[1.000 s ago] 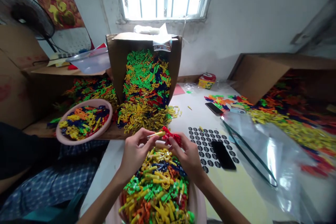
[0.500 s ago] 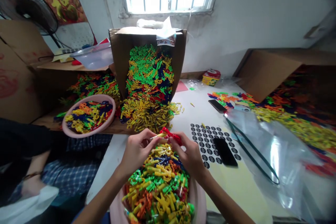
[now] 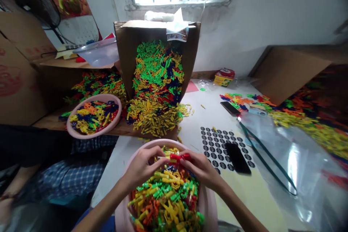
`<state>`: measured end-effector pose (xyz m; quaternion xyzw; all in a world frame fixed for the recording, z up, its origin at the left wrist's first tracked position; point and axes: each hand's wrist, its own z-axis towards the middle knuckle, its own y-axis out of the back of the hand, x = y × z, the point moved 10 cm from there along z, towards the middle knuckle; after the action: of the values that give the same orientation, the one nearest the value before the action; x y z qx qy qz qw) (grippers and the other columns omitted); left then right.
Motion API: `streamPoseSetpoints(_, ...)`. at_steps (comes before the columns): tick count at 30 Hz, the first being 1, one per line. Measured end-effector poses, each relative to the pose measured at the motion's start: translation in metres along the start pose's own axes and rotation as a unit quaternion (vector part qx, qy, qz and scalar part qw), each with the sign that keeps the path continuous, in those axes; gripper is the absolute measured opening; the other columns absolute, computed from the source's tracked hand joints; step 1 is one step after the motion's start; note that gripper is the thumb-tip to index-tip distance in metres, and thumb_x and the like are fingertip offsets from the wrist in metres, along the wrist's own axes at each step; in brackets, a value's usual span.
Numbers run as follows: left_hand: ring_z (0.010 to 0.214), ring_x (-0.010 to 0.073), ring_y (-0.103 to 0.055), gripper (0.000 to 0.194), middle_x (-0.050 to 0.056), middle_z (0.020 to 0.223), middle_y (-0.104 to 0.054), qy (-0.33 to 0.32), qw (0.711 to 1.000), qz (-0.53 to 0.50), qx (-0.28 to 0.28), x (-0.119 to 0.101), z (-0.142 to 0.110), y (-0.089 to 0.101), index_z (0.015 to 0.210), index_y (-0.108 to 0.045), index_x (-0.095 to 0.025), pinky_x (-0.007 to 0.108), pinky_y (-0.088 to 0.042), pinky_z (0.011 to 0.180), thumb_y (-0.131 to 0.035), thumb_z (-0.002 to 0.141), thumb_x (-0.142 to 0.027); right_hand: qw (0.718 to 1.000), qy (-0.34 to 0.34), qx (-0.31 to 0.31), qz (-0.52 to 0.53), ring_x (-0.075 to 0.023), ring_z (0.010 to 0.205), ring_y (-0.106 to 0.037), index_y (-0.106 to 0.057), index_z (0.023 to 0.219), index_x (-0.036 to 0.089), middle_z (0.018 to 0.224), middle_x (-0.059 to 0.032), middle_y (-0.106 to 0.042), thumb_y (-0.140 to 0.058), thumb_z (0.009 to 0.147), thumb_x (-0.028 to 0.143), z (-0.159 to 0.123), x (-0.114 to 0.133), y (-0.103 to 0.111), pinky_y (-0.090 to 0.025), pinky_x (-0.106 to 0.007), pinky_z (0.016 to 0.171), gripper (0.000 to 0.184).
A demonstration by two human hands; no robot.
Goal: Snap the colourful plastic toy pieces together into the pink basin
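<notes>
Gripping a joined red-and-yellow plastic piece (image 3: 176,157) — left hand (image 3: 143,168) and right hand (image 3: 201,168) both closed on it — over a pink basin (image 3: 136,145) of loose pieces (image 3: 165,197); label (image 3: 224,74) on the small box (image 3: 224,81) too small to read

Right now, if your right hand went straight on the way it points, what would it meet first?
The right hand would meet the red piece first; it looks already in contact.
</notes>
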<state>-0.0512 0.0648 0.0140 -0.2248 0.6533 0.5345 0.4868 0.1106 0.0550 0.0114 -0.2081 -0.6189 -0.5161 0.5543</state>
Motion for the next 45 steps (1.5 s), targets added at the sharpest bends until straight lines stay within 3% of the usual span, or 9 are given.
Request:
streamPoseSetpoints(3,0.072,0.0156,-0.065,0.033,0.002,0.083,-0.074,-0.013,0.997,0.078,0.012,0.031,0.024,0.019,0.095,-0.072,-0.019,0.022,-0.047,0.066,-0.051,0.094,-0.044,0.996,-0.034,0.074,-0.039,-0.0173,0.075,-0.066,-0.073,0.100,0.022,0.088,-0.0020,-0.075,-0.061,0.092,0.043,0.016,-0.026,0.009,-0.050,-0.025,0.067,0.025)
streamPoseSetpoints(7,0.097,0.0222,-0.067,0.032,0.010,0.105,-0.073,0.038,0.954,0.285,-0.087,0.102,0.087,0.062,0.109,-0.068,-0.017,0.030,-0.050,0.087,-0.041,0.097,-0.029,0.989,-0.012,-0.006,-0.146,-0.0204,0.091,-0.068,-0.069,0.109,0.021,0.101,-0.0055,-0.074,-0.050,0.097,0.033,0.097,-0.070,0.030,-0.053,-0.032,0.081,0.026)
streamPoseSetpoints(13,0.125,0.0277,-0.053,0.030,0.014,0.128,-0.063,0.014,0.946,0.323,-0.010,0.164,0.161,0.020,0.105,-0.070,-0.019,0.042,-0.039,0.107,-0.056,0.082,-0.006,0.954,0.034,-0.045,-0.293,-0.0254,0.131,-0.048,-0.064,0.122,0.020,0.138,-0.0101,-0.058,-0.047,0.080,-0.001,0.247,-0.135,-0.019,-0.039,-0.043,0.110,0.051)
streamPoseSetpoints(18,0.123,0.0268,-0.054,0.023,0.013,0.122,-0.064,0.021,0.963,0.269,-0.031,0.179,0.171,0.015,0.098,-0.069,-0.017,0.041,-0.038,0.107,-0.059,0.080,-0.008,0.972,0.027,-0.062,-0.225,-0.0255,0.123,-0.055,-0.068,0.113,0.021,0.126,-0.0094,-0.066,-0.050,0.081,0.003,0.289,-0.162,-0.021,-0.045,-0.041,0.106,0.041)
streamPoseSetpoints(23,0.093,0.0227,-0.067,0.028,0.012,0.099,-0.071,0.071,0.981,0.103,-0.146,0.183,0.164,0.047,0.114,-0.060,-0.015,0.034,-0.053,0.079,-0.045,0.094,-0.028,0.984,-0.013,-0.157,-0.084,-0.0276,0.113,-0.063,-0.069,0.107,0.021,0.115,-0.0101,-0.070,-0.051,0.089,0.024,0.276,-0.172,0.026,-0.049,-0.044,0.101,0.025)
streamPoseSetpoints(26,0.090,0.0212,-0.069,0.041,0.013,0.100,-0.072,0.074,0.984,-0.006,-0.163,0.166,0.154,0.053,0.123,-0.055,-0.012,0.027,-0.054,0.066,-0.037,0.098,-0.038,0.977,-0.048,-0.205,0.023,-0.0262,0.101,-0.069,-0.066,0.106,0.019,0.108,-0.0115,-0.071,-0.039,0.096,0.041,0.243,-0.168,0.044,-0.058,-0.042,0.087,0.036)
streamPoseSetpoints(32,0.082,0.0183,-0.065,0.042,0.007,0.097,-0.072,0.100,0.937,-0.275,-0.191,0.115,0.106,0.051,0.103,-0.070,-0.015,0.024,-0.051,0.064,-0.071,0.077,-0.047,0.913,-0.112,-0.200,0.338,-0.0217,0.087,-0.073,-0.068,0.094,0.017,0.095,-0.0057,-0.074,-0.081,0.071,0.040,0.150,-0.121,0.019,-0.060,-0.034,0.086,0.035)
streamPoseSetpoints(36,0.081,0.0175,-0.064,0.032,0.006,0.090,-0.071,0.047,0.947,-0.206,-0.243,0.071,0.069,0.060,0.092,-0.073,-0.015,0.023,-0.048,0.065,-0.072,0.077,-0.044,0.863,-0.127,-0.211,0.441,-0.0201,0.084,-0.073,-0.070,0.087,0.018,0.093,-0.0027,-0.074,-0.087,0.065,0.031,0.108,-0.086,-0.001,-0.058,-0.033,0.087,0.031)
streamPoseSetpoints(45,0.086,0.0190,-0.068,0.029,0.006,0.098,-0.071,0.000,0.965,-0.091,-0.245,0.013,0.019,0.051,0.108,-0.067,-0.020,0.025,-0.053,0.072,-0.063,0.087,-0.041,0.921,-0.071,-0.226,0.308,-0.0213,0.092,-0.069,-0.072,0.096,0.020,0.096,-0.0030,-0.075,-0.079,0.076,0.037,0.065,-0.031,-0.001,-0.054,-0.034,0.088,0.027)
